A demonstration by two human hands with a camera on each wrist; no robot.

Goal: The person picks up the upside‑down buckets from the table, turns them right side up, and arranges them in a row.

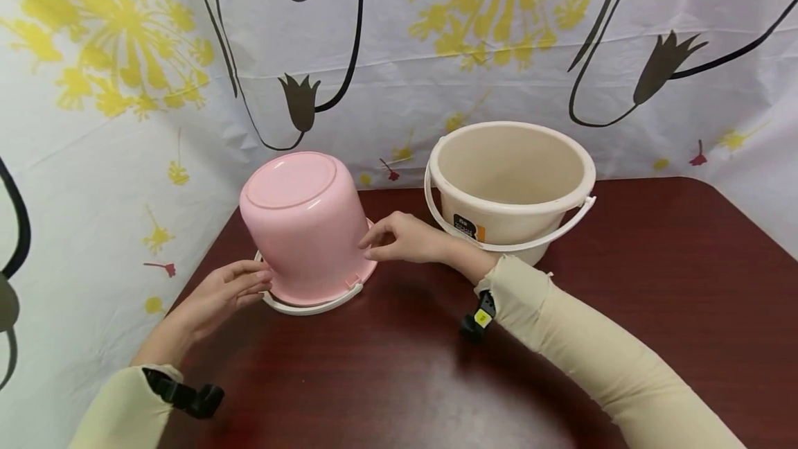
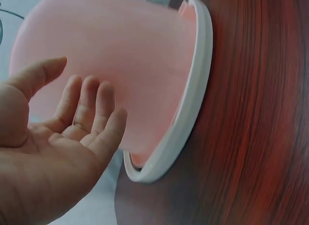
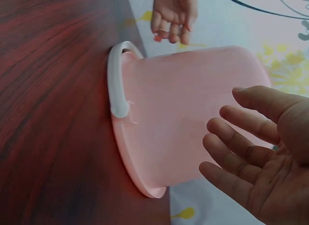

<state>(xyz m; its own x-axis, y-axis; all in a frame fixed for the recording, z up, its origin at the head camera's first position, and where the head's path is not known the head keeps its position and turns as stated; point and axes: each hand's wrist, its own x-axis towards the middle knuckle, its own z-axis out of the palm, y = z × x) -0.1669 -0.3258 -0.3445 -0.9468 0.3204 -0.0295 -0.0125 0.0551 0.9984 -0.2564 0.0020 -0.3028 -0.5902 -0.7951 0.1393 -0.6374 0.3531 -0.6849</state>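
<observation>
A pink bucket [image 1: 305, 234] stands upside down on the left of the dark red table, its base facing up. Its white handle [image 1: 314, 308] lies around the rim at the table. My left hand [image 1: 227, 293] is at the bucket's left side, fingers loosely extended near its lower wall. On the other side, my right hand [image 1: 405, 238] has its fingertips close by the bucket's right wall, fingers slightly bent. In both wrist views the palms face the pink bucket [image 2: 130, 56], with fingers spread and nothing held.
A cream bucket [image 1: 517, 206] stands upright at the back right, its handle hanging down in front, behind my right forearm. The dark red table [image 1: 374, 380] meets a flower-patterned white cloth [image 1: 399, 89] at the back and left.
</observation>
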